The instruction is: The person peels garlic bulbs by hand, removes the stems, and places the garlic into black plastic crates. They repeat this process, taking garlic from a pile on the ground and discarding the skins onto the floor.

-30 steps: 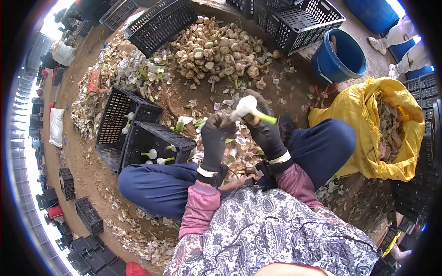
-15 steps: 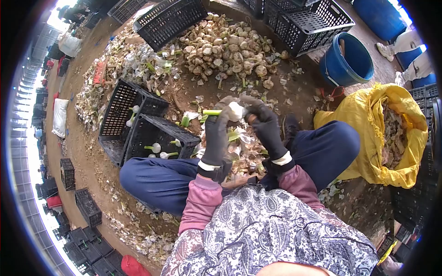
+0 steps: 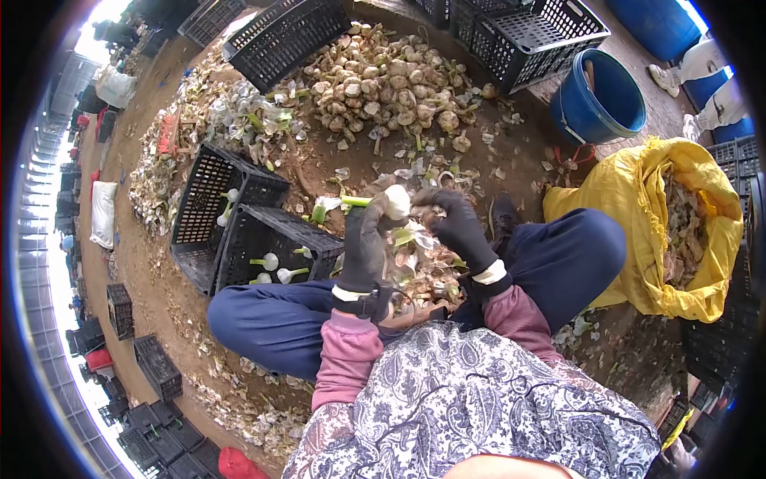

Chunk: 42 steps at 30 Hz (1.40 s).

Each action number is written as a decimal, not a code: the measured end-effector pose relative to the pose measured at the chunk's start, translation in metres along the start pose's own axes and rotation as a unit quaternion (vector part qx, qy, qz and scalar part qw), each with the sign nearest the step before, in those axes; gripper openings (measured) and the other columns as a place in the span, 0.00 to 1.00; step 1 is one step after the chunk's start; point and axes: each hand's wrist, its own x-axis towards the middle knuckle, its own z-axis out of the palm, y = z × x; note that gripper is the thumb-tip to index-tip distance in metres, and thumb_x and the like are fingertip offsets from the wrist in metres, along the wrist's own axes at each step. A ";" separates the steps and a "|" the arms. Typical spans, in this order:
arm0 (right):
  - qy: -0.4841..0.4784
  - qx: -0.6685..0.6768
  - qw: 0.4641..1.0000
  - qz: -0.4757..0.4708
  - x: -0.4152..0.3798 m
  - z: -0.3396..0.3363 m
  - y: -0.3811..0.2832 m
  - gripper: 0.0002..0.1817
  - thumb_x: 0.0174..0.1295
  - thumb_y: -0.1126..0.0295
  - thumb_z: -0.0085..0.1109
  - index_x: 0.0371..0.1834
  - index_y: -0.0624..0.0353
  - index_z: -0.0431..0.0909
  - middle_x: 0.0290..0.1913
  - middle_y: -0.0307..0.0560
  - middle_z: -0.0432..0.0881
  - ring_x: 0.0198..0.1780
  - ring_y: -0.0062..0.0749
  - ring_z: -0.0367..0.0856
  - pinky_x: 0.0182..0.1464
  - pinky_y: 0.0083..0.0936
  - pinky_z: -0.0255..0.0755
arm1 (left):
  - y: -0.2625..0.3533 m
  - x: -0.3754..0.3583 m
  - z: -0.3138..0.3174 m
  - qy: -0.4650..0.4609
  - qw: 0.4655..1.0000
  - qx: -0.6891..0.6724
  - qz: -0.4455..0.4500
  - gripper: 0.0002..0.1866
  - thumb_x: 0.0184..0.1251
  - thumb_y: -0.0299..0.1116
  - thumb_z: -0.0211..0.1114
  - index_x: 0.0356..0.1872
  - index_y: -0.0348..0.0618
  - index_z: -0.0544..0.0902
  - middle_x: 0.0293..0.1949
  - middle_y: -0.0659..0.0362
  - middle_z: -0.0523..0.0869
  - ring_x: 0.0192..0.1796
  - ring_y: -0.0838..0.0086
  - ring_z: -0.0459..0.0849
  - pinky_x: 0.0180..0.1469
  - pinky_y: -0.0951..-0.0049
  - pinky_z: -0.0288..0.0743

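Observation:
My left hand (image 3: 365, 239), in a dark glove, is closed round a peeled white garlic bulb (image 3: 396, 203) whose green stem points left. Just right of the bulb is my gloved right hand (image 3: 456, 226), its fingers curled together. A small pale bit shows at its fingertips, too small to make out. Below both hands, loose garlic skins (image 3: 415, 263) lie between my legs. To the left, a black crate (image 3: 231, 267) holds several cleaned bulbs with short green stems. Beyond my hands is a big heap of unpeeled garlic (image 3: 391, 80).
Another black crate (image 3: 287, 44) tilts beside the heap. At the right stand a blue bucket (image 3: 576, 108) and a yellow sack (image 3: 590, 180) full of skins. More crates (image 3: 535, 44) are stacked behind. A person's light-coloured legs (image 3: 722, 100) show at the far right.
My left hand has shifted slightly left with the garlic bulb. My right hand's fingers have drawn a little away from the bulb's side and curled in.

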 end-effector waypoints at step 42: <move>0.089 -0.203 0.975 0.034 0.021 -0.004 -0.029 0.39 0.45 0.88 0.56 0.67 0.53 0.75 0.68 0.62 0.71 0.72 0.59 0.66 0.74 0.44 0.61 | -0.075 0.078 -0.002 -0.071 0.768 0.625 0.121 0.24 0.70 0.37 0.58 0.64 0.40 0.73 0.45 0.43 0.87 0.47 0.46 0.86 0.49 0.47 0.79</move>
